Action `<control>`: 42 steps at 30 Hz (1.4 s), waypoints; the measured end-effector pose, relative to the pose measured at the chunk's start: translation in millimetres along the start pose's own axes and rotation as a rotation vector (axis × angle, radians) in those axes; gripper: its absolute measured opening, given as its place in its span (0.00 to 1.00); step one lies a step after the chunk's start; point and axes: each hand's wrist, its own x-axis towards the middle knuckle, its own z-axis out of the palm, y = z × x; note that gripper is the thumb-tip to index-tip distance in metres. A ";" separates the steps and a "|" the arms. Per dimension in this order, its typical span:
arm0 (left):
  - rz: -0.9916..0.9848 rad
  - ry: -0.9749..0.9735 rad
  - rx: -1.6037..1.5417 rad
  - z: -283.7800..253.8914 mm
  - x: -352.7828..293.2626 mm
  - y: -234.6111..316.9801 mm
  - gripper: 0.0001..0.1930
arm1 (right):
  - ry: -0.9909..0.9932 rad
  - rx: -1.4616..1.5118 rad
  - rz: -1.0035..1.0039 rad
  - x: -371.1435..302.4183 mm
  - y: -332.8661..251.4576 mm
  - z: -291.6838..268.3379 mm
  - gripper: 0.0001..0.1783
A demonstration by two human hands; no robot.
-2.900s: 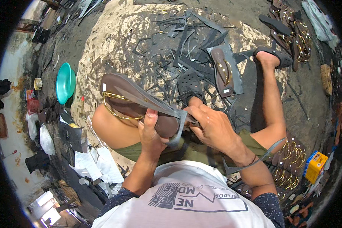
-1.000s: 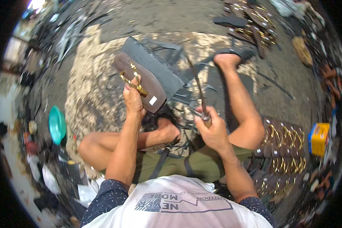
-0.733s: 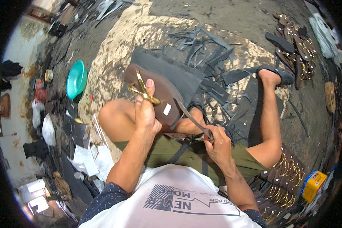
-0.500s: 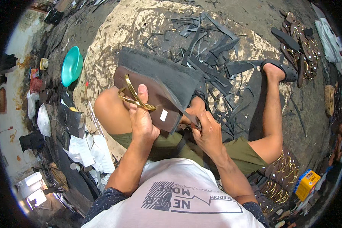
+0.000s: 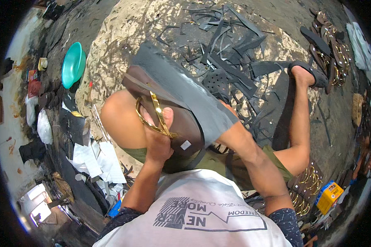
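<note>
My left hand [image 5: 157, 142] grips a brown sandal [image 5: 189, 125] over my bent knee, its thumb up between the shiny gold straps [image 5: 157, 109]. The sandal has a small white sticker near one end. A dark grey rubber sheet [image 5: 181, 84] is at the sole's far side, slanting from upper left to lower right, and a thin strip [image 5: 142, 83] crosses the sandal's upper part. My right hand [image 5: 231, 133] reaches in at the sheet's lower right end; its fingers are hidden by the sheet, so what they hold does not show.
Black rubber offcuts [image 5: 235, 61] litter the floor mat ahead, around a black clog [image 5: 215, 83]. A green basin [image 5: 73, 66] and papers [image 5: 105, 162] lie left. Finished sandals [image 5: 327, 49] are heaped far right; more sandals [image 5: 305, 189] and a yellow box [image 5: 329, 197] sit near right.
My right hand has moved outward and behind the rubber sheet's lower end. The sheet has swung down to the right, and the sandal has turned in my left hand, which keeps its grip.
</note>
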 end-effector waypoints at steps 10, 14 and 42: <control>-0.184 -0.095 -0.166 -22.7 0.0 3.7 0.48 | 0.071 0.759 0.160 49.3 -28.5 6.8 0.19; -0.069 -0.059 0.047 -14.2 -8.0 2.0 0.46 | 0.109 0.418 0.042 113.3 12.1 70.5 0.17; -0.151 -0.397 0.183 0.9 3.5 55.6 0.29 | 0.201 0.104 0.187 -65.2 -2.8 23.1 0.27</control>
